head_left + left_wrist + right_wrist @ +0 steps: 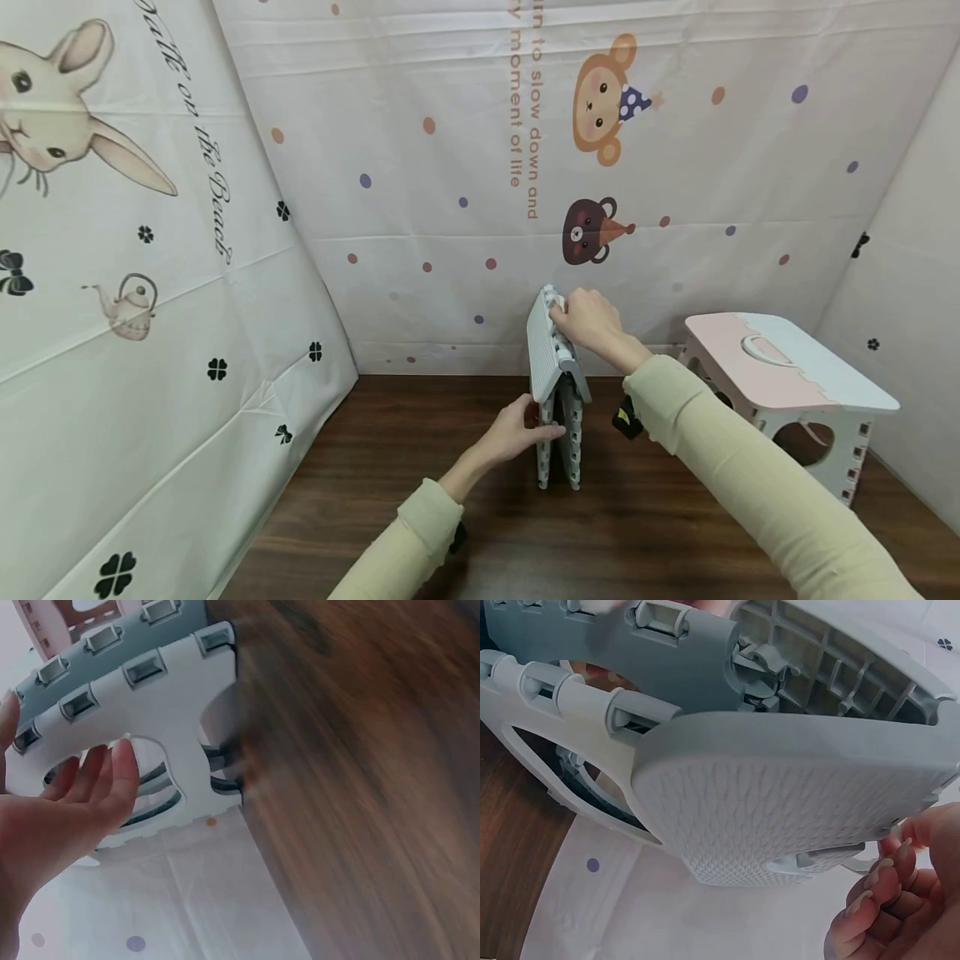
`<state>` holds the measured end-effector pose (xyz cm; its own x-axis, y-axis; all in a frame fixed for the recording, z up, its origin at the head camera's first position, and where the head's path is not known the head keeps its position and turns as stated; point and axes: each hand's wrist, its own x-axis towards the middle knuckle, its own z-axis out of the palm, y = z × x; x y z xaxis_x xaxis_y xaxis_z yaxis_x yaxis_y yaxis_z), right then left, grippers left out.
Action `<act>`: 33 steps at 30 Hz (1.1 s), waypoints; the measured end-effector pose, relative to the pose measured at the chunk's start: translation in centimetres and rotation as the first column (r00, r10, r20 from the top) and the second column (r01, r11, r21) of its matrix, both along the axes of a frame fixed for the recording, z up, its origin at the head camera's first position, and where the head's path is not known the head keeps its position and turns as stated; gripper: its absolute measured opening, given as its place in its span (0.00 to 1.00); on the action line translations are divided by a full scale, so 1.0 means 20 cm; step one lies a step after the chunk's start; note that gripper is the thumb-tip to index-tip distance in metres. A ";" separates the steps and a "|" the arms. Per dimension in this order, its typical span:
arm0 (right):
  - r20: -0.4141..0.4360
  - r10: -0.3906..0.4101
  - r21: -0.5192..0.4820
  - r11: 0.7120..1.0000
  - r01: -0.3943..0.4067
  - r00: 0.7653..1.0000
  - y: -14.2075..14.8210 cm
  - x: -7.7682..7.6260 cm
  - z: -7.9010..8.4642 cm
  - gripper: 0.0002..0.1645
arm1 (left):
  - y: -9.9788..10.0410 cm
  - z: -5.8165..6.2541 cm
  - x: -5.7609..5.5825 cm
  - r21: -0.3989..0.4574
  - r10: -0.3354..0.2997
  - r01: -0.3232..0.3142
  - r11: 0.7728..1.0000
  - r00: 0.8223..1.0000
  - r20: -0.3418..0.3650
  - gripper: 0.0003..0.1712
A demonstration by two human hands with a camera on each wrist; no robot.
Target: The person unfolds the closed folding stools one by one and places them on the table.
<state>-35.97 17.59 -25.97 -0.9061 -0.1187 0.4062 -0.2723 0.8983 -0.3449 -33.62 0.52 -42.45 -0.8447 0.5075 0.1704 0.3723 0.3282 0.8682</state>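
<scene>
A grey-white folding step stool (542,350) stands partly folded on the wooden surface, its top bent into a narrow peak and its leg panels close together. At the peak, my right hand (592,321) grips the stool by its handle side. The right wrist view shows those curled fingers (874,900) by the white handle, beside the textured top (780,795). My left hand (513,429) is at the near-left leg panel, its thumb reaching across the legs' front edges. In the left wrist view, its loosely bent fingers (112,776) lie over the leg panel's cut-out (154,754).
To the right stands an unfolded pink-and-white step stool (795,358) with a handle on its top. The dark wooden surface (360,500) meets a printed cloth backdrop (420,292) behind, and cloth also hangs at both sides.
</scene>
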 end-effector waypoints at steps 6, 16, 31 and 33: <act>0.020 -0.029 0.006 1.000 0.029 0.999 -0.01 0.00 0.00 0.27 | -0.09 -0.02 0.00 -0.130 0.002 -0.001 0.992 1.000 0.006 0.36; 0.036 -0.021 -0.003 1.000 0.021 0.999 -0.01 -0.01 0.01 0.27 | -0.28 -0.03 0.00 -0.213 0.018 -0.026 0.977 0.999 -0.039 0.33; -0.075 -0.056 -0.071 0.996 0.051 0.996 0.15 0.04 -0.15 0.21 | -0.26 0.01 -0.01 -0.192 -0.025 0.015 0.981 0.998 -0.049 0.29; -0.062 -0.035 -0.071 0.997 0.030 0.997 0.20 0.07 -0.21 0.17 | -0.25 0.01 -0.01 -0.180 -0.037 0.026 0.983 0.998 -0.057 0.29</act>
<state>-34.65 21.55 -30.27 -0.8811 -0.0589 0.4693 -0.2667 0.8813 -0.3900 -33.78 -4.43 -42.15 -0.8190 0.5602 0.1243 0.4342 0.4634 0.7725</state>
